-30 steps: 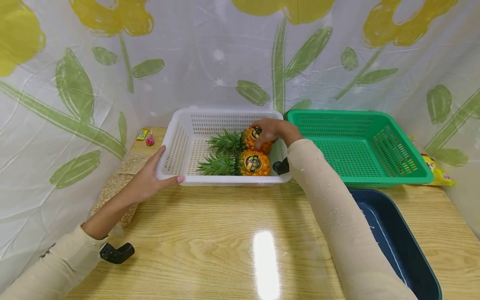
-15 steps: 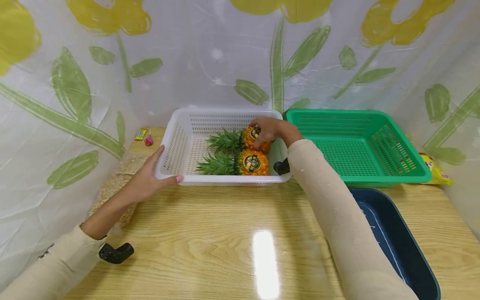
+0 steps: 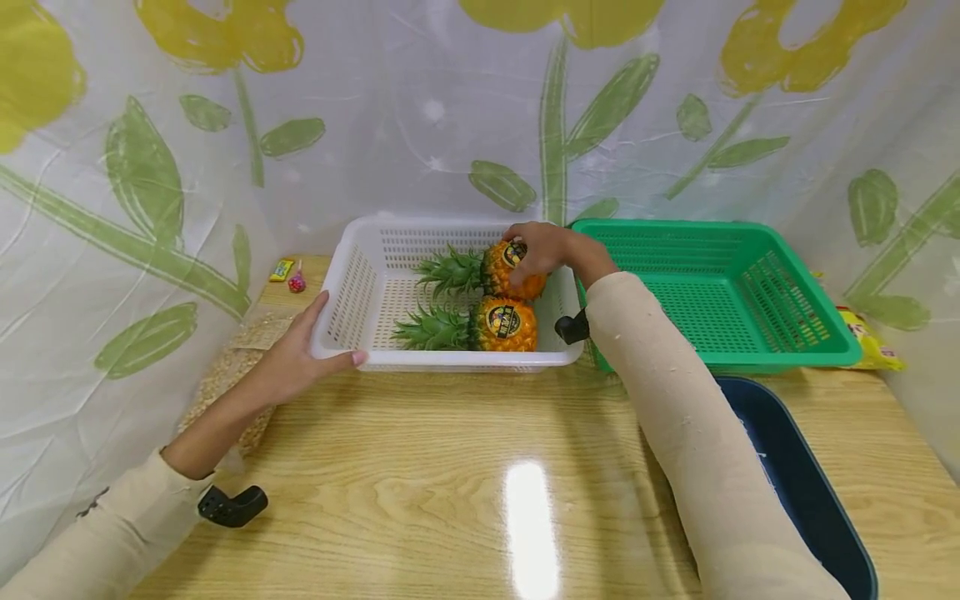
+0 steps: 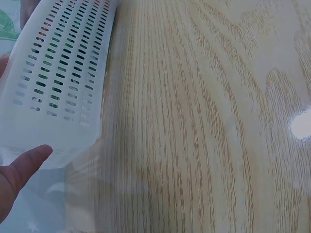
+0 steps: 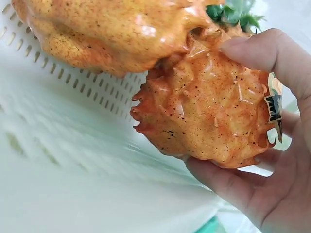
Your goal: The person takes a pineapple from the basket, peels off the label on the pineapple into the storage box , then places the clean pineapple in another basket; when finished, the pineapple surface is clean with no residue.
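Note:
A white plastic basket [image 3: 442,358] on the table holds two small pineapples with green crowns and black round labels. My right hand [image 3: 543,250] grips the back pineapple [image 3: 495,271], thumb on one side and fingers round the other, as the right wrist view shows. Its body is raised a little at the basket's right end. The front pineapple [image 3: 517,321] lies along the near wall, its crown to the left. My left hand [image 3: 300,358] rests at the basket's front left corner with straight fingers; its thumb [image 4: 31,162] touches the corner.
A green basket [image 3: 750,358] stands close on the right, with a dark blue tray [image 3: 810,467] before it and a yellow packet [image 3: 870,342] beyond. Left are a bag of grains [image 3: 225,375], a lollipop [image 3: 297,282] and a yellow candy [image 3: 281,269]. A flowered curtain hangs behind.
My right hand has moved slightly up and right, raising the back pineapple so that it parts from the front one. My left hand has kept its place on the basket corner.

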### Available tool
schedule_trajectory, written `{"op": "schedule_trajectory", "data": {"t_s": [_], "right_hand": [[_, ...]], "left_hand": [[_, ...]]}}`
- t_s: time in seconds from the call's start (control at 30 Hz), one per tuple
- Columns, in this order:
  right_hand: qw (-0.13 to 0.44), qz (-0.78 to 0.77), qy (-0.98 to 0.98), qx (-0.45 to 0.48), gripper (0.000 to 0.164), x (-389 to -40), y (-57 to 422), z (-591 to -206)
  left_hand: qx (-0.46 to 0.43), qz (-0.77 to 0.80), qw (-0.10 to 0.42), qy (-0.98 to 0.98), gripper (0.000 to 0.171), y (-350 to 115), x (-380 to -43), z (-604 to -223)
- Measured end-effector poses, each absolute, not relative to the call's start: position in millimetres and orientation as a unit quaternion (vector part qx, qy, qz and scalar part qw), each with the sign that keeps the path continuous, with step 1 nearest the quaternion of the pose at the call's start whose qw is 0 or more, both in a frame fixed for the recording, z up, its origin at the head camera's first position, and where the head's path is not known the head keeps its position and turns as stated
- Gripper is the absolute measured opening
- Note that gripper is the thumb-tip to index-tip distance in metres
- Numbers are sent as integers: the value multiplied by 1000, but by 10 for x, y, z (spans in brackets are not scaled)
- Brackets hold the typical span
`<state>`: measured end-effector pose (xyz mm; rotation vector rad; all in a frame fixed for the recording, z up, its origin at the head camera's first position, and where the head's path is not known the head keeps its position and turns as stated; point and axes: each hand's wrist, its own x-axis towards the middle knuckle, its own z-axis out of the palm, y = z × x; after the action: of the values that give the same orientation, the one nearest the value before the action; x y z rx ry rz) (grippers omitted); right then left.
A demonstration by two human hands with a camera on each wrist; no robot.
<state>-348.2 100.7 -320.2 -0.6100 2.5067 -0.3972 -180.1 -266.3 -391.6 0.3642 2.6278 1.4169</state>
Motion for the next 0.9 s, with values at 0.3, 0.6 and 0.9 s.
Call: {"op": "schedule_trajectory", "data": {"t_s": [0.3,0.6,0.9], "right_hand": [[235,-170,926,-242,81,-3463,1061,-3121],[196,-203,919,-275,85,-3394,1142,-2938],[193,-221,910,-291,84,-3297,1214,-2820]], "left_hand": [[137,476,61,867,105,-2670,-1813,-3947],[141,477,62,865,104,-2665,-1811,-3934],[145,475,65,866,104,-2650,-1807,-3888]]}}
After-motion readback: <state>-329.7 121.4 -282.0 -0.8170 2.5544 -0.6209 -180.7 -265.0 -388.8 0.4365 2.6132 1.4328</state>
